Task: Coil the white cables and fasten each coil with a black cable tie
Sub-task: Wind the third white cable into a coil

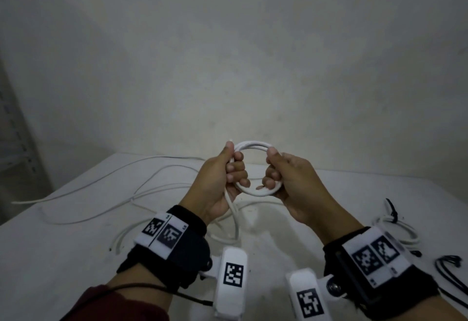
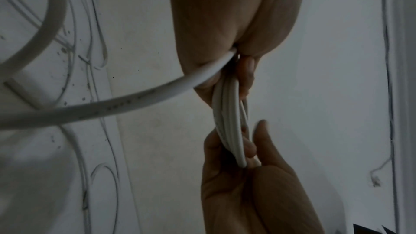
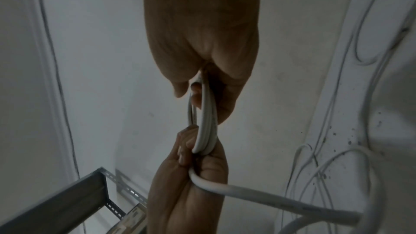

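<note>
A white cable coil (image 1: 253, 144) of several loops is held up above the table (image 1: 63, 257). My left hand (image 1: 229, 174) grips its left side, fingers curled through the ring and thumb on top. My right hand (image 1: 274, 175) grips the right side the same way. The loose tail (image 1: 233, 215) drops from my left palm to the table. In the left wrist view the left hand (image 2: 236, 24) and right hand (image 2: 247, 184) clamp the coil (image 2: 229, 113) from both ends. The right wrist view shows the coil (image 3: 207, 122) edge-on with the tail (image 3: 270, 200) leaving it.
A finished white coil (image 1: 402, 232) bound with a black tie (image 1: 392, 212) lies at the right. Loose black cable ties (image 1: 450, 267) lie near the right edge. More white cable (image 1: 101, 181) sprawls over the table's left and middle. A metal shelf frame (image 3: 67, 202) stands beyond the table.
</note>
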